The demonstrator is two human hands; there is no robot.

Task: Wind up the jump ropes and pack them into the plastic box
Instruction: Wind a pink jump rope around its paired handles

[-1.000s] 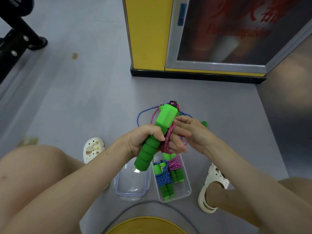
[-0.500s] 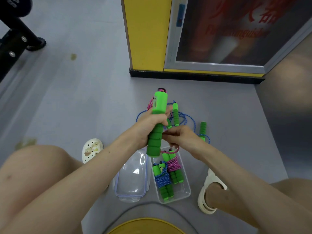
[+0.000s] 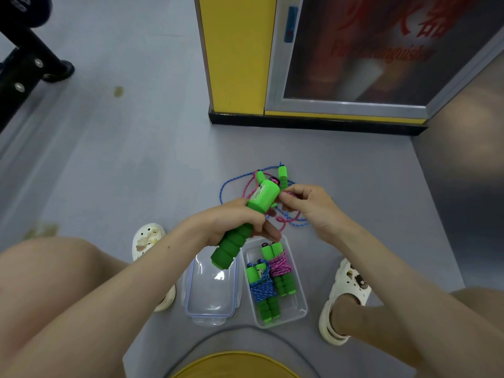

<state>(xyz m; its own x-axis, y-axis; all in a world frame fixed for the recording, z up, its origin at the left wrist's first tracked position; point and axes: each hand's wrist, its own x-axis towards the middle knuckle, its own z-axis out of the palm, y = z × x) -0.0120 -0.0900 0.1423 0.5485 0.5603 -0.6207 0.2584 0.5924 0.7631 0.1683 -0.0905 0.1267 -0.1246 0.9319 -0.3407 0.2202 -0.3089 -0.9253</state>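
Left hand (image 3: 231, 222) grips green ribbed foam handle (image 3: 262, 197); right hand (image 3: 311, 208) pinches, probably, pink rope (image 3: 283, 222).

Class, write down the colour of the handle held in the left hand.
Bright green handle; the head view shows it best.

Box (image 3: 296, 313) between your feet, two wound ropes (image 3: 270, 282) inside; lid (image 3: 211, 290) just left; loose ropes (image 3: 289, 222) beyond.

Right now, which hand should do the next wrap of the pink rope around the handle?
Right. The right hand pinches the pink rope beside the top of the green handle, free to loop it. The left hand grips that handle's foam part, steadying it.
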